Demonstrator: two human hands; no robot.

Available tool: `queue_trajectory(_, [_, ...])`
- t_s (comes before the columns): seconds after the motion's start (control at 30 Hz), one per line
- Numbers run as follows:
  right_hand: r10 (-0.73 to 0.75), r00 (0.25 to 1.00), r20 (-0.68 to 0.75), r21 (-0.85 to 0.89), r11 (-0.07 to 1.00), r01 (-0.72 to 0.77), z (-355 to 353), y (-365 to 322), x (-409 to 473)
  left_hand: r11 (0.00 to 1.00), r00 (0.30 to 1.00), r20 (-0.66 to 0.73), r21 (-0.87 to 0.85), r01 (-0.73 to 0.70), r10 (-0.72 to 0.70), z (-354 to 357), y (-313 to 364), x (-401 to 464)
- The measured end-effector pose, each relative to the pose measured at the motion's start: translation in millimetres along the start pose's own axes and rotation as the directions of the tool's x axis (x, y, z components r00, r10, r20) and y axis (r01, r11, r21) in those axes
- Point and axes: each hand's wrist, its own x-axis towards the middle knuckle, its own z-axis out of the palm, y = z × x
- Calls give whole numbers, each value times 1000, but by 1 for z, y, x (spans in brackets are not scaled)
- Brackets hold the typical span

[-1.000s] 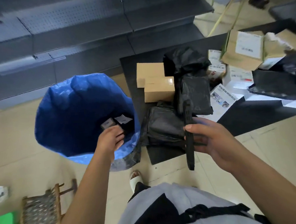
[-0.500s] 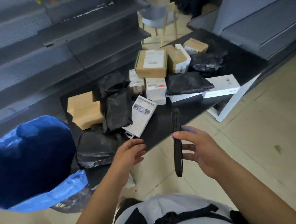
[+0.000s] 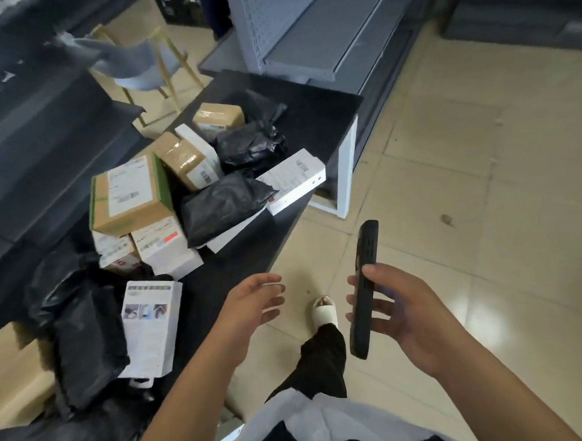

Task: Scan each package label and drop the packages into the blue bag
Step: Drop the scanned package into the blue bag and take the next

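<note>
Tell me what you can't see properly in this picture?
- Blue bag: out of the head view, past the left edge.
- Label print on the green-taped box: too small and blurred to read.
- Scanner in the right hand: seen edge-on, so its screen is hidden.
- Flat white box: mostly covered by a black bag.

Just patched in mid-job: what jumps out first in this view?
A heap of cardboard boxes, white cartons and black plastic mailers crowds the low black table on the left. In front, the right hand grips a slim black handheld scanner upright, while the empty left hand reaches forward.
</note>
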Motion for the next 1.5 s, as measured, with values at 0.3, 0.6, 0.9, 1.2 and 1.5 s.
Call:
queue_trajectory(0.3, [-19,992,-124,-72,997,10,-15,-105,102,944,983,14,276,-179,182,60,112,159])
queue_trajectory(0.6, [-46,991,-129,-145,989,27,-10,-195,195,271,978,157,944,-191,140,78,171,307])
queue_trajectory(0.9, [25,993,-113,-149,988,-42,-21,-250,299,34,985,30,999,-37,170,92,157,325])
queue_trajectory(1.2, [126,992,26,-223,968,-117,-42,-346,435,297,985,-77,955,27,157,142,202,343])
queue_trajectory(1.5, [241,963,118,-400,899,-176,-72,-431,524,127,977,-17,992,-10,214,215,295,415])
